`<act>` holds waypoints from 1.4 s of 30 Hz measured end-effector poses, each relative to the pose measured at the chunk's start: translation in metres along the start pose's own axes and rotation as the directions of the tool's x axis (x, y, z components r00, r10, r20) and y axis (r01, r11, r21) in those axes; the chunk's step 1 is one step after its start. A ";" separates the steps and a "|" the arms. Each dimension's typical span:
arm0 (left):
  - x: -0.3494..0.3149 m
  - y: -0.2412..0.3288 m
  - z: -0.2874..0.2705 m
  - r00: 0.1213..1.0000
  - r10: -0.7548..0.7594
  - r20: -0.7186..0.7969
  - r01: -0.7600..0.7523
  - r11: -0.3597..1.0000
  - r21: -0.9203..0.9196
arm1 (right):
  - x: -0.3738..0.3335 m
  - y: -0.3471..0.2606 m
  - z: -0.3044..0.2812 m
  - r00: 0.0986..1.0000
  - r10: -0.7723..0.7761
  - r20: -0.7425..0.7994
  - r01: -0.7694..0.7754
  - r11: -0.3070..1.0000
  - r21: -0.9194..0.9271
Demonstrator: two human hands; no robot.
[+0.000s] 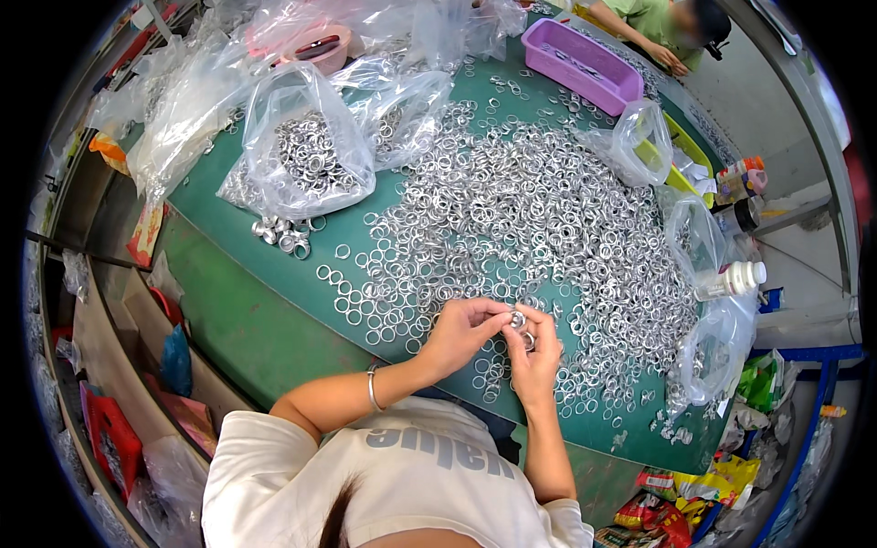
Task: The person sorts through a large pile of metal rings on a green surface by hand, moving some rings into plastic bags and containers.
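A person in a white short-sleeved shirt (393,493) sits or stands at a green surface (585,437), both forearms reaching forward. The left hand (463,336), with a silver bangle (373,391) on its wrist, has its thumb and forefinger brought together at a small silver ring (518,320). The right hand (537,354) meets it there, fingers curled and thumb raised, pinching the same ring from the other side. A second shiny band (528,341) shows among the right hand's fingers; whether it is worn or held, I cannot tell. The ring is above the near part of the surface, with loose silver rings spread beneath and around the hands. Just beyond, a broad pile of rings (539,196) covers much of the surface, thinning to single pieces at its left edge. On the right side, a white bottle (731,280) lies tilted on clear plastic. Farther left is a clear plastic bag (263,108) full of rings, with a small cluster of thicker rings (285,236) beside it. Beyond the pile, toward the right, are a yellow-green basket (694,146) and a purple basket (594,91); at the far left is a pink bowl (333,62). At the far right edge, another person in a green top (639,14) works with hands close together.
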State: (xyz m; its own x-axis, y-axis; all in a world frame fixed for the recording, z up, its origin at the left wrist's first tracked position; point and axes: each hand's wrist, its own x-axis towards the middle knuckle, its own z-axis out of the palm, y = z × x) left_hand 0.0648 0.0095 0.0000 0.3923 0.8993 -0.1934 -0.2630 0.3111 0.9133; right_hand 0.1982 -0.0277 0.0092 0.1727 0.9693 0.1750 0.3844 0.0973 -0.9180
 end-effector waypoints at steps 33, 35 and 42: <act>-0.012 -0.020 0.008 0.867 0.487 -0.104 -0.402 0.808 0.430 | -0.015 -0.002 0.020 0.940 0.337 0.053 -0.323 0.829 0.457; -0.013 -0.019 0.010 0.788 0.609 -0.085 -0.483 0.698 0.528 | -0.018 0.004 0.018 0.926 0.347 0.150 -0.370 0.752 0.545; -0.016 -0.020 0.001 0.675 0.737 0.030 -0.590 0.515 0.622 | -0.024 -0.008 0.011 0.953 0.256 0.165 -0.304 0.757 0.579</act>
State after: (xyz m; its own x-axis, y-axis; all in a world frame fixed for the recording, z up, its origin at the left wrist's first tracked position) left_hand 0.0645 -0.0110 -0.0152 0.0976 0.8271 0.5535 0.1818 -0.5617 0.8072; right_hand 0.1808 -0.0490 0.0087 0.1127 0.9855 -0.1267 -0.2865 -0.0898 -0.9539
